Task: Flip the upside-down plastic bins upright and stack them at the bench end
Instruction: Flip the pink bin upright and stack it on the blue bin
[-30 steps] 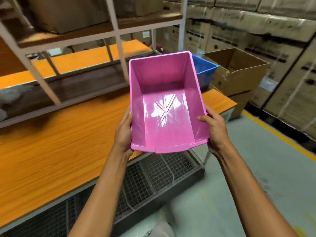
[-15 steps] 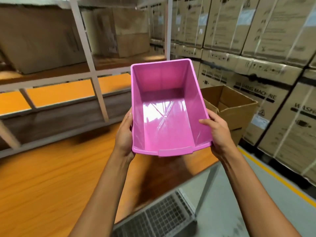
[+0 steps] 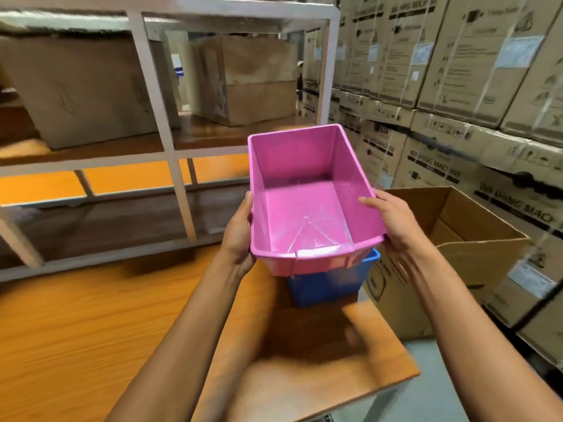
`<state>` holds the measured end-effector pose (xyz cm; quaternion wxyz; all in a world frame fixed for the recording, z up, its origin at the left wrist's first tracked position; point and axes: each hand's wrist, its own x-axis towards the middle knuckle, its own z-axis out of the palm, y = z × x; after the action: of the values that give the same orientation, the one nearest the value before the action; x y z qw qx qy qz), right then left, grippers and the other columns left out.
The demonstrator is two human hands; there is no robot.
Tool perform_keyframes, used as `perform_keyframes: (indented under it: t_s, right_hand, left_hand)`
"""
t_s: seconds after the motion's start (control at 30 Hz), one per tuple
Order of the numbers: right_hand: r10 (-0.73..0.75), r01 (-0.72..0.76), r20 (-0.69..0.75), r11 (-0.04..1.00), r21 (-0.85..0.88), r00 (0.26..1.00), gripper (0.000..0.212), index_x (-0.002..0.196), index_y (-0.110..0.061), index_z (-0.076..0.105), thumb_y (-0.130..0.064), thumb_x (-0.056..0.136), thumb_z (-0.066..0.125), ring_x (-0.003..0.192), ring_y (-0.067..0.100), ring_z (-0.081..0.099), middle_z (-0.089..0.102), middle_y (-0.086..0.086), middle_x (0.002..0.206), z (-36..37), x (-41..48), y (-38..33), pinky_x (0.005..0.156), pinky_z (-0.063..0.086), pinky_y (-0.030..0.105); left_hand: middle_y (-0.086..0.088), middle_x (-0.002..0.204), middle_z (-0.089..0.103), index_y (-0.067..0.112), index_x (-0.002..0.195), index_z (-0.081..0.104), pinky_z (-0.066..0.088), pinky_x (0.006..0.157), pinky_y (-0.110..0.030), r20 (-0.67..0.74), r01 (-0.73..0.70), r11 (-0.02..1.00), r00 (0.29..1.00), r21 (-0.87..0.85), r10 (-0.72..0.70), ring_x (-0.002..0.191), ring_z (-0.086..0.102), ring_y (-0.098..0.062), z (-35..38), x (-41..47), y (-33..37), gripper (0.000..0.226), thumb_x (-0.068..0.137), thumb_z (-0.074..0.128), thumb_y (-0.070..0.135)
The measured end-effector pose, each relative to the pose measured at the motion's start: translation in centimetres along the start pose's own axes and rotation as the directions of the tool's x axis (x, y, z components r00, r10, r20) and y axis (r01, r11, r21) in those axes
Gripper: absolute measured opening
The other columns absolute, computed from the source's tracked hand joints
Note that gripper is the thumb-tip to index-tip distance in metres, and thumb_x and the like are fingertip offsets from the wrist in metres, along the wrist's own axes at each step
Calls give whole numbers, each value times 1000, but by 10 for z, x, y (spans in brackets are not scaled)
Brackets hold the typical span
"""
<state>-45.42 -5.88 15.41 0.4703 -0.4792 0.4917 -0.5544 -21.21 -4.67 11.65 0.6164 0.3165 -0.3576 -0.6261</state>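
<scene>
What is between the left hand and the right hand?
In the head view, the pink bin lies between the left hand and the right hand.

- Orange wood-grain bench [image 3: 91, 330].
- White metal rack [image 3: 158, 117] behind, brown cartons [image 3: 253, 80] on its shelf.
- Stacked printed cartons [image 3: 457, 71] along right wall.
- Open empty box [image 3: 457, 239] beside bench end.
- Grey floor [image 3: 432, 403].

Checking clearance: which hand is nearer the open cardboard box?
Right. The right hand grips the pink bin beside the open cardboard box; the left hand holds its far side.
</scene>
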Motion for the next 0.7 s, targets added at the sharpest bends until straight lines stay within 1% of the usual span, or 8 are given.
perform_keyframes:
  t_s: [0.03,0.1,0.13,0.2,0.33,0.47,0.6,0.7]
  right_hand:
    - [10,-10,20,1000,5,1000,21,97,-16,69,-1,92,56,54,6,66,71,2,78,-5,11,1,54,53,20]
    - [35,-37,58,999,27,998,22,90,-16,67,1,92,54,48,5,64,72,-4,63,-14,31,2,49,52,17]
    - [50,-53,78,998,31,996,20,89,-14,67,1,93,54,46,5,64,71,-6,57,-18,41,3,46,51,16]
    - [67,-71,111,997,33,992,15,92,-9,67,0,92,55,45,7,64,70,-6,55,-27,59,7,45,51,17]
    - [88,-94,150,995,35,985,17,84,-14,66,-1,92,56,48,8,64,70,-5,56,-38,88,18,45,50,18]
    - [143,-149,175,989,23,974,15,83,-16,65,-5,91,58,50,11,65,70,-4,57,-45,106,39,45,48,19]
    - [187,-189,189,982,-7,964,9,95,-12,66,-10,92,58,54,14,64,68,3,73,-49,116,56,39,43,17]
    - [217,-216,185,976,-26,959,16,107,-7,64,-11,93,57,47,11,64,66,6,77,-53,119,62,34,40,16]
  left_hand:
    - [-7,101,74,15,120,67,58,89,-47,-18,-1,1000,1000,8,1,96,71,-26,6,6,-4,45,106,36,44]
    - [-6,97,75,15,119,68,60,80,-42,-63,-6,1000,998,19,7,93,73,-24,15,18,-12,45,106,36,45]
    - [-6,96,75,16,118,68,61,77,-40,-84,-9,1000,996,20,11,91,73,-23,20,24,-16,45,105,36,45]
    - [-6,97,75,16,117,68,61,75,-39,-116,-17,999,993,29,20,91,73,-23,26,34,-24,45,105,37,46]
    - [-7,94,75,16,112,71,62,74,-38,-180,-26,999,983,42,33,87,73,-23,39,47,-35,45,105,37,44]
    - [-7,92,74,14,115,68,62,68,-35,-270,-1,998,963,66,19,84,73,-21,42,54,-45,41,105,40,42]
    - [-6,93,73,13,119,67,60,66,-35,-325,6,997,945,83,21,85,72,-21,40,60,-51,38,104,45,40]
    - [-5,95,73,12,123,65,61,67,-34,-330,1,996,944,87,28,85,72,-18,42,64,-55,35,104,47,35]
